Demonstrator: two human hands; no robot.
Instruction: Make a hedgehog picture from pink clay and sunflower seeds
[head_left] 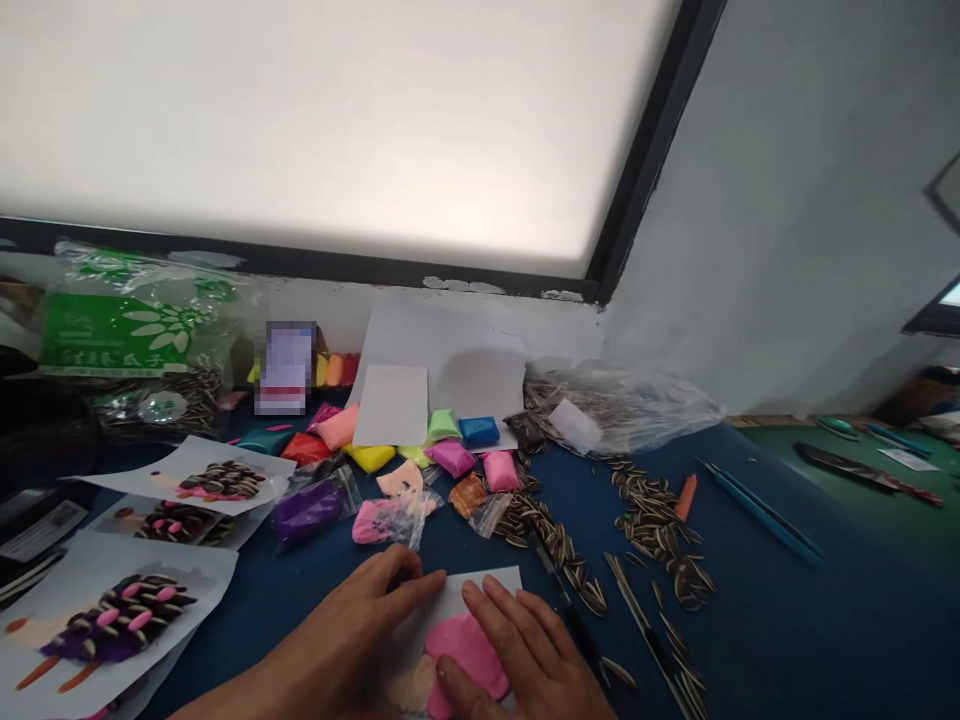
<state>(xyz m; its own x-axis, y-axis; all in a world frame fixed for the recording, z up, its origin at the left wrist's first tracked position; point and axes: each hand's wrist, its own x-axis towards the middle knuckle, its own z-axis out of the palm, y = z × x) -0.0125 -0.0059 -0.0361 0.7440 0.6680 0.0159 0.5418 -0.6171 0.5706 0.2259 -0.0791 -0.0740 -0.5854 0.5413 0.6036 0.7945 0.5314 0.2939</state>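
**Pink clay (461, 650) lies beneath a right hand (525, 650)**

The dark blue surface (750, 640) spreads widest; I take the sheet being worked on as the centre of the dial. A green-printed bag (112, 330) stands far off at ten o'clock, and a clear bag of seeds (645, 405) slumps at one. At nine lies a decorated sheet (97, 555), its figure covered in striped seeds. The working sheet (487, 580) sits in the middle, partly hidden. The left hand (367, 610) comes in over its ten o'clock edge; I can't tell whether that grip is pinching the paper. The right grip is spread, fingers extended, thumb apart, resting on the pink clay. Blue tweezers (761, 510) lie at two. A purple packet (307, 515) rests near ten, peach clay (411, 688) touches the pink at eight, and loose seeds (660, 520) scatter around two.
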